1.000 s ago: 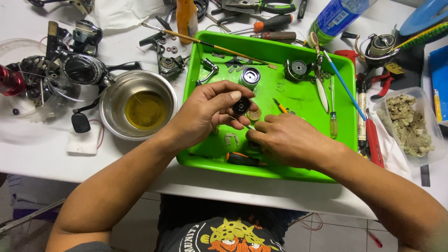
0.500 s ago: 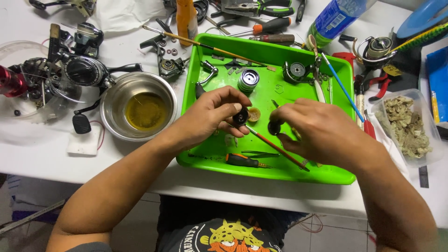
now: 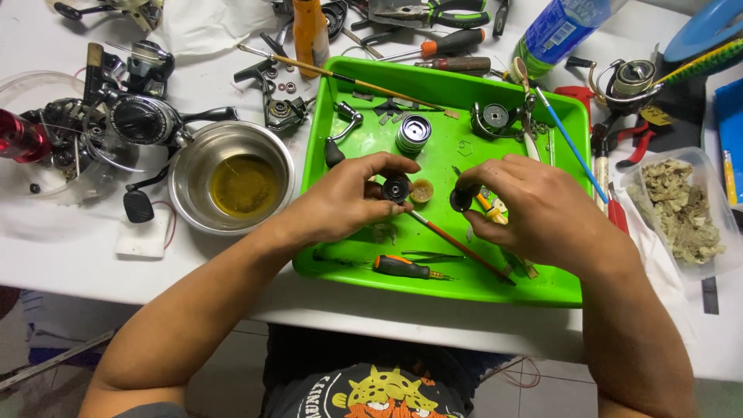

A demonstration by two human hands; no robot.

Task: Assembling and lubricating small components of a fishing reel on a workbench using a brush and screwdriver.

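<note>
Over the green tray (image 3: 542,290), my left hand (image 3: 348,200) pinches a small round black reel part (image 3: 396,188) between thumb and fingers. My right hand (image 3: 534,213) holds a small black knob-like part (image 3: 462,199) together with a thin red-handled brush (image 3: 457,244) that slants down to the right. The two hands are a little apart. A small tan cup-shaped piece (image 3: 422,190) lies on the tray between them.
In the tray lie a metal spool (image 3: 412,133), a round reel part (image 3: 494,118), a crank handle (image 3: 339,135) and a small orange-and-black screwdriver (image 3: 402,268). Left stand a steel bowl of yellowish liquid (image 3: 232,184) and fishing reels (image 3: 139,120). A tub of used wipes (image 3: 677,205) stands right.
My right hand has lifted from the tray's front, picked up the red-handled brush and a black part, and moved right, away from my left hand. The left hand stays in place.
</note>
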